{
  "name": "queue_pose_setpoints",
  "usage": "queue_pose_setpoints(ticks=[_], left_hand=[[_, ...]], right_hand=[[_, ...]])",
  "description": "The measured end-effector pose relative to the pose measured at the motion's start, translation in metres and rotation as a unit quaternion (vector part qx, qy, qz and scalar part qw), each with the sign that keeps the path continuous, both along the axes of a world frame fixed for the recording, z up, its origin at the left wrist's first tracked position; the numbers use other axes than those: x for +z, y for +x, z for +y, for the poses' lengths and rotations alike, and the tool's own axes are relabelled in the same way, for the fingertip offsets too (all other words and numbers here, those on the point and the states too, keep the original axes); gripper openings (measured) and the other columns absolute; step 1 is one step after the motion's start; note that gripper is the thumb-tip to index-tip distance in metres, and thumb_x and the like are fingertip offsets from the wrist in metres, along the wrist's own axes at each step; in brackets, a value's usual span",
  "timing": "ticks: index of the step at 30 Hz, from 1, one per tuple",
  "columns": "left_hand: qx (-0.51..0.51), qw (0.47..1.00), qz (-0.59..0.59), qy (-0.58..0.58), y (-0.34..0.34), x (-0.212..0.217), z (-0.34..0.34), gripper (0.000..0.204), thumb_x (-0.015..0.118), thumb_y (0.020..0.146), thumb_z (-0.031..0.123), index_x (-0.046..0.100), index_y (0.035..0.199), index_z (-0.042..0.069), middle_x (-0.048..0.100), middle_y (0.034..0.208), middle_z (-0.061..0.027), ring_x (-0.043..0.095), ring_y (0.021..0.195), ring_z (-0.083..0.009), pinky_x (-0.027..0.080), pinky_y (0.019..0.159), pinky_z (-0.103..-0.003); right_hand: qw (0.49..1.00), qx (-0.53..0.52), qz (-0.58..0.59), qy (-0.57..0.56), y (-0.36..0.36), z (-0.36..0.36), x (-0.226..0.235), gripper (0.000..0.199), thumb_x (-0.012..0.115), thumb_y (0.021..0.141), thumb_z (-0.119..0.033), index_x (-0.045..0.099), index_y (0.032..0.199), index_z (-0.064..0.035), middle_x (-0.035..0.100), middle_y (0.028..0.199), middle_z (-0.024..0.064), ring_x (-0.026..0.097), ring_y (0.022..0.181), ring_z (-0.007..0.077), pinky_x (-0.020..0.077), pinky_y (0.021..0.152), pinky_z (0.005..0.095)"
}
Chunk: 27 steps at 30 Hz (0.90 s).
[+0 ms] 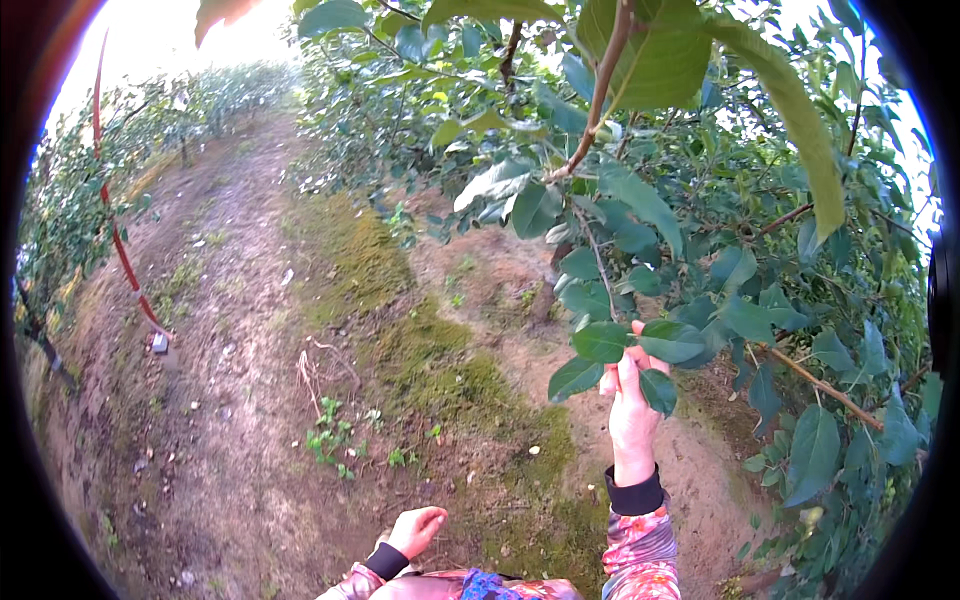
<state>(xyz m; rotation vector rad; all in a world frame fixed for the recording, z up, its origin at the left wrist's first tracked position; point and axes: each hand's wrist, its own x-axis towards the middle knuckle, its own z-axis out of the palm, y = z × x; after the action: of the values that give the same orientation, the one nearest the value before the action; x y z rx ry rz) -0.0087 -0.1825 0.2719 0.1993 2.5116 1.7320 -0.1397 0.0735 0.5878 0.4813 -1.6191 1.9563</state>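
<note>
My right hand (632, 412) is raised in front of me, its fingers pinched round the leafy tip of a thin twig (603, 265) that hangs from a branch above. Green leaves (601, 342) fan out on both sides of the fingertips and partly cover them. Low in the view, close to my body, my left hand (418, 530) is curled closed. Its palm is turned out of sight, so whatever it may hold is hidden. Both wrists have dark cuffs on flowered sleeves.
A thicker branch (600, 90) with big leaves hangs close overhead. Another bare-barked branch (825, 388) reaches in from the right among dense foliage. A red strap or hose (118, 245) hangs at the left, with a small pale block (160, 343) at its end. Mossy soil (430, 340) lies below.
</note>
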Motion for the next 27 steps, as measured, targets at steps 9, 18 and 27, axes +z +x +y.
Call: queue_pose_setpoints(ticks=[9,18,27], left_hand=[[-0.011,0.984,0.15,0.094,-0.143,0.098,-0.082,0.017,0.059,0.093,0.013,0.068,0.102,0.002,0.071,0.085,-0.0103,0.069,0.08,-0.0176,0.053,0.073,-0.03],[-0.062,0.965,0.228,0.11,-0.247,0.18,-0.107,0.016,0.063,0.091,0.012,0.068,0.104,0.004,0.07,0.095,-0.0126,0.068,0.089,-0.0269,0.052,0.079,-0.034],[-0.067,0.953,0.272,0.114,-0.308,0.176,-0.099,0.017,0.063,0.092,0.013,0.067,0.104,0.002,0.07,0.095,-0.0105,0.067,0.09,-0.02,0.051,0.082,-0.031]], right_hand=[[0.996,-0.089,0.021,-0.021,-0.008,-0.047,0.002,0.053,0.054,0.099,-0.016,0.032,0.144,0.0015,0.059,0.097,0.0033,0.053,0.068,0.0081,0.046,0.057,0.0233],[0.987,-0.047,0.084,-0.126,0.011,-0.013,-0.004,0.058,0.057,0.096,-0.005,0.03,0.147,-0.0013,0.06,0.095,-0.0021,0.059,0.085,0.0081,0.0511,0.07,0.0196],[0.959,-0.112,0.087,-0.244,0.01,0.013,-0.011,0.032,0.053,0.098,-0.006,0.044,0.128,-0.0075,0.052,0.085,0.0019,0.044,0.061,0.0056,0.0397,0.046,0.0199]])
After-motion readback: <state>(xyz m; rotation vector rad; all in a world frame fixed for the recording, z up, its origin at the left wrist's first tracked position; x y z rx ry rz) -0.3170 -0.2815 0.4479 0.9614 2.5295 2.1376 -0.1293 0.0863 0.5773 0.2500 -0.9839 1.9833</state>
